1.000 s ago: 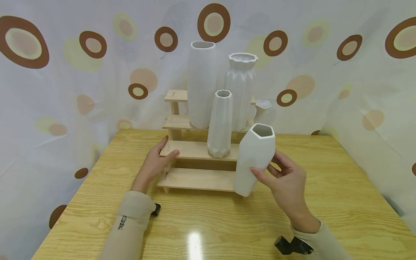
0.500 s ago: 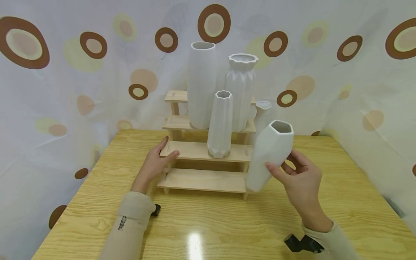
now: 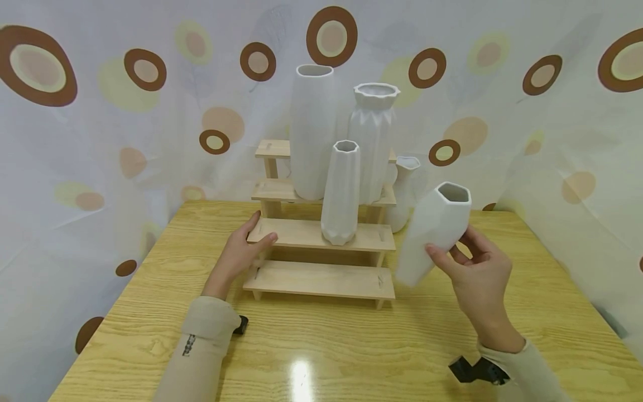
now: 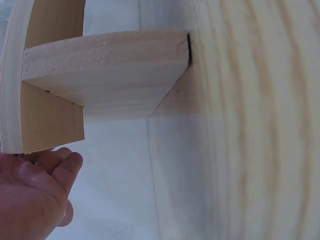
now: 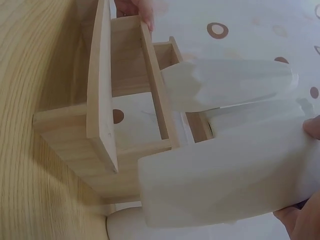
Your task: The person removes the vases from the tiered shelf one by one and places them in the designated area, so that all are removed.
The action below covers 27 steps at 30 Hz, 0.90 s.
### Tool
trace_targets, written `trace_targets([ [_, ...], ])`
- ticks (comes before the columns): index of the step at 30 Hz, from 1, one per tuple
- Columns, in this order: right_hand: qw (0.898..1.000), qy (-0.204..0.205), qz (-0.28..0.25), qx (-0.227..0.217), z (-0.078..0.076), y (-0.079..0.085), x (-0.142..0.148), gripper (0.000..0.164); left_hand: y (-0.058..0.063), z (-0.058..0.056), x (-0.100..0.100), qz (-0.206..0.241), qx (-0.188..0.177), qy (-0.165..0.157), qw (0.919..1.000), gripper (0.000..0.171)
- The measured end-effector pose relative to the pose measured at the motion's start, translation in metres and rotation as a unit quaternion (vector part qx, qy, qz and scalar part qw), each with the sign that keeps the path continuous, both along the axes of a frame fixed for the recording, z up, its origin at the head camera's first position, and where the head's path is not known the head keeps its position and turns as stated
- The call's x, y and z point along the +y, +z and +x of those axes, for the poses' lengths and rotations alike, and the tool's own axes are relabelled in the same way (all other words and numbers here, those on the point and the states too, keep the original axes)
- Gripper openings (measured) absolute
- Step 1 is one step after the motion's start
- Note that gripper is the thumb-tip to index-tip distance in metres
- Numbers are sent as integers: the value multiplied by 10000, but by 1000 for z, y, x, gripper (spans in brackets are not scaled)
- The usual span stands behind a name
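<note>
My right hand (image 3: 482, 279) pinches a white faceted vase (image 3: 436, 229) with a five-sided mouth, thumb in front and fingers behind. The vase hangs off the right side of the stepped wooden shelf (image 3: 321, 280), its top leaning right. In the right wrist view the same vase (image 5: 225, 182) lies across the foreground. My left hand (image 3: 237, 254) grips the left end of the shelf's second step from the bottom, thumb on top. Its curled fingers (image 4: 67, 170) show by the board's edge in the left wrist view.
A slim white vase (image 3: 340, 195) stands on the second step. Behind it, a tall smooth vase (image 3: 312, 134) and a ruffle-necked vase (image 3: 373, 139) stand higher up. Another white vase (image 3: 400, 209) stands behind the shelf's right end. A patterned cloth (image 3: 502, 123) backs the wooden table (image 3: 321, 346).
My right hand has carried the faceted vase right and slightly up, away from the shelf's right end, tilting it further. The left hand keeps its place on the shelf.
</note>
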State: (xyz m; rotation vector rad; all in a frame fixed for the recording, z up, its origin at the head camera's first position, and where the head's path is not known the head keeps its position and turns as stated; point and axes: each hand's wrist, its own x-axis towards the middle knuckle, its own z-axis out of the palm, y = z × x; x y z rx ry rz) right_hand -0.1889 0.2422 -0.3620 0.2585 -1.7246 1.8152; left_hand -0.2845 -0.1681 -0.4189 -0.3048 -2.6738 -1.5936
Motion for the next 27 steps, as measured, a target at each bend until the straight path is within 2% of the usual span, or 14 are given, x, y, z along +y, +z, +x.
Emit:
trace_targets([
  [13,9993,-272,-155,-222,-23,-9,11,60,-2,-2,-1,-27,0,-36,10000,95],
  [27,9976,-511,176,-438,-53,-23,22,58,-2,-2,-2,45,26,-64,10000,92],
])
